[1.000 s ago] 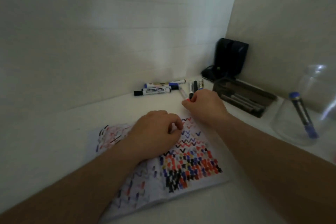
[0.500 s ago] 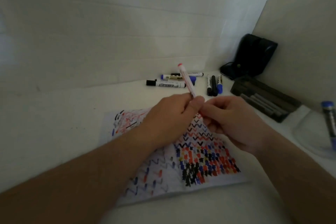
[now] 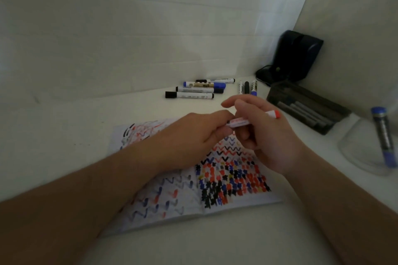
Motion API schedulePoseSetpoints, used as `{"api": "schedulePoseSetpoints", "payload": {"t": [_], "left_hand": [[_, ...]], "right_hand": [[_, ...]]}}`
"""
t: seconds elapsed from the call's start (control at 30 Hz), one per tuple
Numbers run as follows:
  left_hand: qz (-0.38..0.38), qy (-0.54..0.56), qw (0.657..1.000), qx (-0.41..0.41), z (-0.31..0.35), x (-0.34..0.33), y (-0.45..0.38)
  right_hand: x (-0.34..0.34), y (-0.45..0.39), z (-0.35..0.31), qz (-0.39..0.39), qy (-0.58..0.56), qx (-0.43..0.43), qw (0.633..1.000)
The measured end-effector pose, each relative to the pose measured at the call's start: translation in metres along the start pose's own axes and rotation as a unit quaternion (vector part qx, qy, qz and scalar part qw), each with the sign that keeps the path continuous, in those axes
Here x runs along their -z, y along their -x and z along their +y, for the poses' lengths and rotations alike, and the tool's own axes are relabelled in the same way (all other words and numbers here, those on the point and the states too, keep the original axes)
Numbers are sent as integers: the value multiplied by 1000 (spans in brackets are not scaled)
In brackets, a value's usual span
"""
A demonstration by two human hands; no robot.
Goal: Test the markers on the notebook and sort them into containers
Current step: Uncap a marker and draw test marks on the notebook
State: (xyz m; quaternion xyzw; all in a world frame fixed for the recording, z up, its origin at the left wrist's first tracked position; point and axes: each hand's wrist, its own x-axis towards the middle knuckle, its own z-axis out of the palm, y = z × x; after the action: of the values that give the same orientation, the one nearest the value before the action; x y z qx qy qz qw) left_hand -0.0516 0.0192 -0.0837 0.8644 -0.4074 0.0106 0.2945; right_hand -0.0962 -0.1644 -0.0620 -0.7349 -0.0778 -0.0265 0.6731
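Red marker (image 3: 252, 120) sits level above the notebook (image 3: 226, 178), your right hand (image 3: 265, 135) wrapped round the barrel, left hand (image 3: 193, 135) pinching its near end. If that's the cap, pull straight, not twisting, then scribble on a bare patch.

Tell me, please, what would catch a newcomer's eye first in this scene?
First, the two hands at the centre: the right hand and the left hand both hold a red-capped marker above the open notebook, whose pages are crowded with red, blue and black test marks. Behind, loose markers lie by the wall, and at far right a blue marker stands in a clear container.
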Motion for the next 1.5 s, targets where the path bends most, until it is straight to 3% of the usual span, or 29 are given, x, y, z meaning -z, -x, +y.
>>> {"api": "schedulePoseSetpoints", "payload": {"t": [0.2,0.37,0.47,0.6,0.73,0.8,0.9,1.07,1.23,1.5], "left_hand": [[-9,7,1000,8,2,0,-4],[-1,62,998,25,2,4,-7],[-42,70,996,37,4,5,-5],[-82,117,986,86,2,8,-1],[-169,22,984,51,3,9,-1],[-185,-22,982,39,7,8,-2],[-189,-61,980,9,9,6,-4],[-188,-67,980,-20,7,3,-2],[-187,-66,980,-16,6,2,-3],[-183,-53,982,-16,8,2,-2]], "right_hand": [[2,-2,7,29,-39,-24,999],[1,-4,8,30,-83,7,996],[15,-7,-1,23,-67,5,997],[55,-4,-41,-70,-157,-46,984],[58,24,-44,-228,-169,-71,956],[42,41,-25,-245,-125,-83,958],[20,59,-5,-189,-12,-61,980],[11,63,-3,-124,113,-40,985],[4,64,0,-69,125,-72,987],[1,64,-3,-63,160,-73,982]]}}
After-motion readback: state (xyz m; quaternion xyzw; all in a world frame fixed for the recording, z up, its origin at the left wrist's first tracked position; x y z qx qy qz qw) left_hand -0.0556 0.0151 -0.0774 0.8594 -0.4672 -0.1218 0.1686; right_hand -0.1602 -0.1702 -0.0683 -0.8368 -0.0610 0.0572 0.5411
